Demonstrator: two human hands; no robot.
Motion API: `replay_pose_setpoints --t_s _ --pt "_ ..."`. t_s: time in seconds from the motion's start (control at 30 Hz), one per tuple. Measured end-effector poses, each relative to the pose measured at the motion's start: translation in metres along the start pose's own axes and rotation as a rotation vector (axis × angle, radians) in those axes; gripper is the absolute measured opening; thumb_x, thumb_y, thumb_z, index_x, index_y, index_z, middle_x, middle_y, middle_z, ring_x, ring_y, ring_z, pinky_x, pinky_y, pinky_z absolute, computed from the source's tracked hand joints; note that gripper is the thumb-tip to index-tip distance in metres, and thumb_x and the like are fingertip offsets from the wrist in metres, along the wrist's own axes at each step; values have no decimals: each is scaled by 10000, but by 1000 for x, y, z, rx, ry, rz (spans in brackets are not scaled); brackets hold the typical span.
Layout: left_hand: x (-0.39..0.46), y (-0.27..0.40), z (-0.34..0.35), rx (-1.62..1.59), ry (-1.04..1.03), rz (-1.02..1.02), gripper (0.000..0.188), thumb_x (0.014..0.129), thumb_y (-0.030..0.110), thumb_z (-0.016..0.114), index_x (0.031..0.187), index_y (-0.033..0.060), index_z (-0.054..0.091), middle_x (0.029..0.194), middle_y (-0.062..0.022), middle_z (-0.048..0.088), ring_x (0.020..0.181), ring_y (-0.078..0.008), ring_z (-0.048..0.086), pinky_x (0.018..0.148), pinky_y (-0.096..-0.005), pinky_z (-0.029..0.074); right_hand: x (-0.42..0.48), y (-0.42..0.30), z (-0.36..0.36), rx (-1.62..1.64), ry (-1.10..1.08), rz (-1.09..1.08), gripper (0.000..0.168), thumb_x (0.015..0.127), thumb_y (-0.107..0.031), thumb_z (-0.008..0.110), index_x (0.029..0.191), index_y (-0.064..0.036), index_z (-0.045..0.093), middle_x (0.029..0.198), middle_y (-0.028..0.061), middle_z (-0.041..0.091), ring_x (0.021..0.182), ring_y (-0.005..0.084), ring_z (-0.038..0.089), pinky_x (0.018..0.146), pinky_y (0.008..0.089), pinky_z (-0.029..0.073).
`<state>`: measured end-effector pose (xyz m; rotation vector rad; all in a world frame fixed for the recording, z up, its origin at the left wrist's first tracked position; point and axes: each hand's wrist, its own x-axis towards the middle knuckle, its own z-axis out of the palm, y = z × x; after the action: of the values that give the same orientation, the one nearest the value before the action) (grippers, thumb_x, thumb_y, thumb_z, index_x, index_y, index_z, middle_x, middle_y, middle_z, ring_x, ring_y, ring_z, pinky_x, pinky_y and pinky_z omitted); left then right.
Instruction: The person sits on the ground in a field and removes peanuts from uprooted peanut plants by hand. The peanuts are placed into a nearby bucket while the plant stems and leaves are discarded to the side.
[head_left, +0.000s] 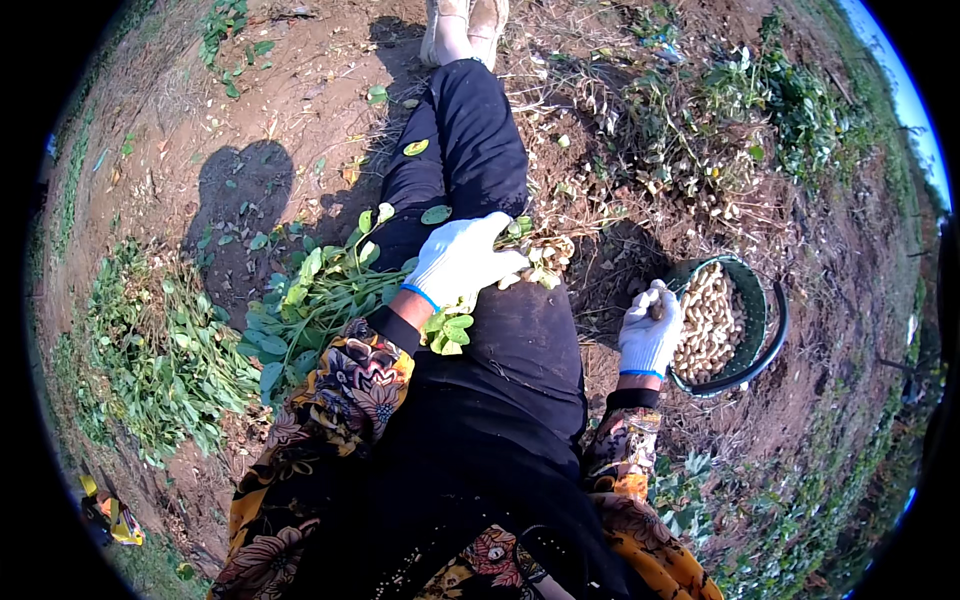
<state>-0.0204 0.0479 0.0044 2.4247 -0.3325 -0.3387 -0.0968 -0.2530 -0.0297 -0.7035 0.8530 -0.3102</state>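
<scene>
My left hand (466, 259), in a white knit glove with a blue cuff edge, grips a bunch of peanut plants (330, 300) laid across my legs. Its leafy stems spread out to the left, and a cluster of peanut pods and roots (546, 259) sticks out to the right of my fingers. My right hand (651, 324), gloved the same way, is at the left rim of a green bucket (754, 300) with a dark handle. Between its thumb and fingers is a small brownish thing, seemingly a peanut pod (658, 309). Many peanut pods (709, 326) lie in the bucket.
A heap of leafy plants (169, 352) lies on the soil at the left. Uprooted plants with dry roots (697, 142) are piled at the upper right. My outstretched legs (480, 142) cross the middle. At the far lower left is a yellow and dark object (116, 517), not clear.
</scene>
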Motion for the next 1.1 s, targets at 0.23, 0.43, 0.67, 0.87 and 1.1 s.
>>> replay_pose_setpoints --t_s 0.23,0.43,0.67,0.87,1.1 --pt "1 7 -9 -3 -104 -63 652 819 487 726 1282 48 592 1048 -226 695 978 -402 667 843 -461 524 20 7 -15 14 52 -78 129 946 -161 628 1023 -58 637 845 11 628 745 156 622 578 236 516" --pt "0 6 -8 -9 -76 -52 626 814 494 719 1251 61 604 1007 -222 697 947 -397 671 809 -471 523 35 10 -24 31 35 -82 107 941 -139 634 1011 -58 635 894 34 660 784 180 653 633 281 570" --pt "0 4 -4 -13 -55 -42 611 808 502 713 1230 73 613 951 -213 701 907 -394 677 770 -481 522 50 23 -39 41 58 -66 81 929 -123 646 961 -50 634 870 40 656 766 183 652 649 297 581" --pt "1 1 -2 -14 -37 -27 600 802 511 709 1209 79 623 926 -210 706 887 -394 681 747 -488 523 53 30 -48 56 71 -16 79 926 -122 646 914 -50 616 831 29 630 742 178 638 650 289 582" --pt "1 2 -2 -21 -30 -26 590 801 508 715 1198 81 626 927 -207 706 889 -391 681 755 -486 525 52 41 -56 16 85 -17 102 928 -118 638 866 -55 586 785 21 595 726 168 625 644 276 583"
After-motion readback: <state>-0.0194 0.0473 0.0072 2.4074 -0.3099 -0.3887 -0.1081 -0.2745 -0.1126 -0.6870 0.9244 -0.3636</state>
